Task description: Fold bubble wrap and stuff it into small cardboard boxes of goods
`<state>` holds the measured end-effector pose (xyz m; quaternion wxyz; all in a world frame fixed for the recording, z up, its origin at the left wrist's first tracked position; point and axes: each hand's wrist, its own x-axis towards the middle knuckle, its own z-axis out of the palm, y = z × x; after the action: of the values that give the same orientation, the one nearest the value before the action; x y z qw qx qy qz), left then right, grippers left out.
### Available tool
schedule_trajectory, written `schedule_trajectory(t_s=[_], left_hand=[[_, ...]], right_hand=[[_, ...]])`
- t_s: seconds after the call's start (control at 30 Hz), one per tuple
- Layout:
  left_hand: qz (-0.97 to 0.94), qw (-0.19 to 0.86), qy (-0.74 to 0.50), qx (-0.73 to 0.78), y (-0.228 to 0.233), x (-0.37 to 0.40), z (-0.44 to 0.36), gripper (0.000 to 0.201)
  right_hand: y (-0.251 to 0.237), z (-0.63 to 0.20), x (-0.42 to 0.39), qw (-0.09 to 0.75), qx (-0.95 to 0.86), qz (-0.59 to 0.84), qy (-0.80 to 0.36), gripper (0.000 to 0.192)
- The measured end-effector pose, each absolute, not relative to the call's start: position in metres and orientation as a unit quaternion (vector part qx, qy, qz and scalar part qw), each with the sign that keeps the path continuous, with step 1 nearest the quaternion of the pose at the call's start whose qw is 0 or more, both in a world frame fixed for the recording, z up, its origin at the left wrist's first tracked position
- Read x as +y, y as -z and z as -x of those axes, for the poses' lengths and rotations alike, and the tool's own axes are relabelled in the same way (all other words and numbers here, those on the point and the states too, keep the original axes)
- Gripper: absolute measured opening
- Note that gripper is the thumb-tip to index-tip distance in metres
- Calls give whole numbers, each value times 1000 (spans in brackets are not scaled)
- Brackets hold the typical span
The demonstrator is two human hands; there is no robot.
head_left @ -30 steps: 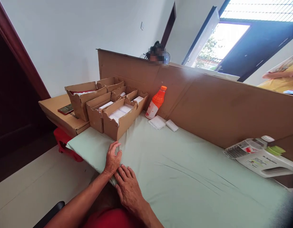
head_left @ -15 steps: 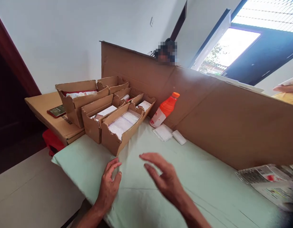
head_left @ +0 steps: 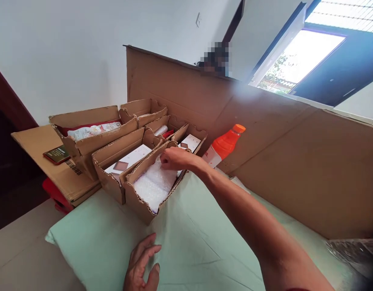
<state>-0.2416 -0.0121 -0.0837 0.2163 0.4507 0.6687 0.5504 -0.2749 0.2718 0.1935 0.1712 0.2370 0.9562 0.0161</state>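
We saw a pale mint-green worktop (head_left: 92, 230), with plain brown cardboard trays (head_left: 141, 210) and a brown cardboard panel (head_left: 295, 161). Our bubble wrap (head_left: 154, 186) showed whitish and dimpled, the box (head_left: 135, 155) in the next tray white with a brownish square. The bottle (head_left: 227, 141) was bright orange with a pale label (head_left: 212, 157), the phone (head_left: 57, 154) dark with a red edge, the stool (head_left: 55, 196) red.

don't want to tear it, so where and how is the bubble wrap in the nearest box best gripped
Probably by its far end, from above, where the right hand is: the bubble wrap lies inside the box, whose walls would hinder a sideways approach.
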Motion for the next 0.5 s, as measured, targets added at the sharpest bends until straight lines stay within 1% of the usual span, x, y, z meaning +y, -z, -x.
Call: schedule_trajectory(t_s=[0.07, 0.17, 0.2, 0.23, 0.27, 0.3, 0.37, 0.43, 0.5], left_hand=[[-518, 260, -506, 639, 68, -12, 250, 43], [-639, 321, -426, 555, 31, 6, 253, 50], [-671, 320, -409, 529, 19, 17, 249, 51], [-694, 312, -398, 513, 9, 31, 243, 51], [-708, 303, -390, 505, 2, 47, 235, 51], [-716, 295, -383, 503, -2, 63, 227, 51], [-730, 280, -370, 501, 0, 97, 211, 50], [-741, 261, -366, 499, 11, 126, 200, 47], [-746, 246, -369, 498, 25, 145, 196, 43]], right_hand=[[-206, 247, 277, 52, 971, -223, 68, 19], [-230, 183, 295, -199, 925, -234, 223, 31], [-235, 159, 304, -268, 895, -254, 252, 34], [-237, 136, 315, -311, 867, -285, 265, 36], [-235, 113, 325, -332, 845, -322, 269, 38], [-230, 93, 336, -330, 830, -361, 269, 40], [-213, 59, 354, -289, 816, -426, 263, 43], [-191, 38, 364, -254, 809, -472, 241, 39], [-174, 31, 366, -251, 789, -535, 166, 27]])
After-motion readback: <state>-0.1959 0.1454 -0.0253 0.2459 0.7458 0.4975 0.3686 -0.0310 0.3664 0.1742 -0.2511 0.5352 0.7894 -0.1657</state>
